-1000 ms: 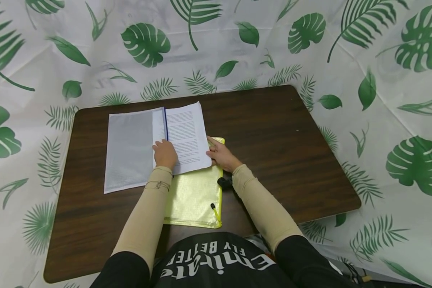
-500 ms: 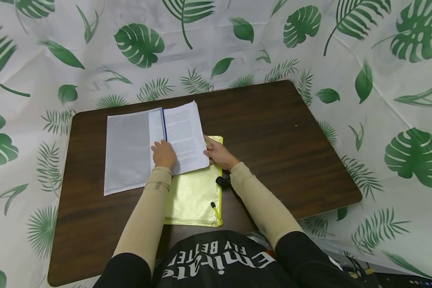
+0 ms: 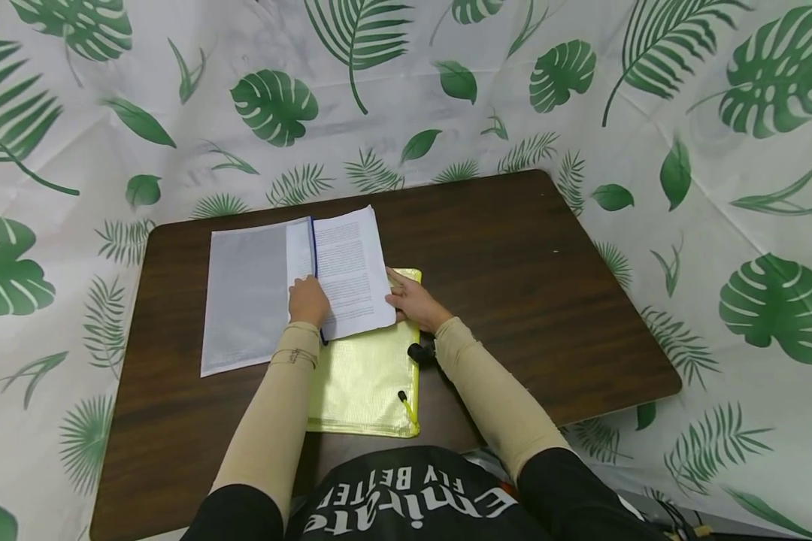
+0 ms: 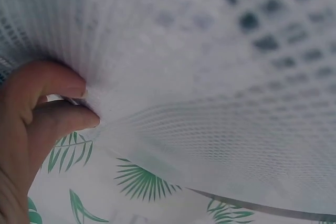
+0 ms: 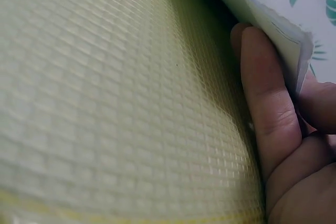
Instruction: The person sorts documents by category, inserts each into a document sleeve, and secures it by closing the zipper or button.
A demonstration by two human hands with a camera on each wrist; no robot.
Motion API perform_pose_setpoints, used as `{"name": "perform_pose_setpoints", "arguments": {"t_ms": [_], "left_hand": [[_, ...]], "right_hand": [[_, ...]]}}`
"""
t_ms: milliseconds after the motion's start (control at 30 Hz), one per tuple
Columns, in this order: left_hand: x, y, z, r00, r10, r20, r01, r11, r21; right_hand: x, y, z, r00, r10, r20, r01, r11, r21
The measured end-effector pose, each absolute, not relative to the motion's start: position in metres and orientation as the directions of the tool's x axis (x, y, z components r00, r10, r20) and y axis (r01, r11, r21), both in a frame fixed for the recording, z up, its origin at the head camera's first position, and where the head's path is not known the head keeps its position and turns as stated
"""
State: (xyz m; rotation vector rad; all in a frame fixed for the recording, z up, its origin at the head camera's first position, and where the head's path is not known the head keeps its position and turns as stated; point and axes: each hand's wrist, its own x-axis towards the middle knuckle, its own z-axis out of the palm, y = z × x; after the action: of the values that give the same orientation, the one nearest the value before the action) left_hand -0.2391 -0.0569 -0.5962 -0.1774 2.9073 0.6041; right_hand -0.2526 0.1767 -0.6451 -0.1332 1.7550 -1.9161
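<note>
A stack of printed papers [image 3: 343, 263] lies partly inside a clear white mesh document pouch [image 3: 246, 300]; its left part shows through the mesh. The pouch's blue-edged opening [image 3: 316, 259] crosses the sheets. At that opening my left hand [image 3: 307, 302] pinches the mesh between thumb and finger, as the left wrist view shows. My right hand [image 3: 419, 303] grips the papers' right edge, with fingers [image 5: 268, 87] beneath the sheets. Under the papers and right hand lies a yellow mesh zip pouch [image 3: 362, 391]. The sheets hide its upper part.
A dark brown wooden table [image 3: 514, 300] bears everything, its right side extending beyond my right hand. A leaf-patterned white sheet [image 3: 196, 150] hangs behind and around it. The yellow pouch's zip pull [image 3: 406, 402] lies near my body.
The papers have slid slightly left, a little deeper into the white pouch, with my right hand following. My left hand stays at the opening. The head view has shifted slightly.
</note>
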Motion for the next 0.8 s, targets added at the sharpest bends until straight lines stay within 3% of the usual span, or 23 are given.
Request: {"name": "perform_pose_setpoints", "arguments": {"t_ms": [800], "left_hand": [[-0.2438, -0.0577, -0.6004, -0.979, -0.101, -0.179, -0.169, 0.892, 0.419]], "right_hand": [[-0.2566, 0.1707, -0.6429, -0.863, -0.405, -0.302, 0.311, 0.046, -0.949]]}}
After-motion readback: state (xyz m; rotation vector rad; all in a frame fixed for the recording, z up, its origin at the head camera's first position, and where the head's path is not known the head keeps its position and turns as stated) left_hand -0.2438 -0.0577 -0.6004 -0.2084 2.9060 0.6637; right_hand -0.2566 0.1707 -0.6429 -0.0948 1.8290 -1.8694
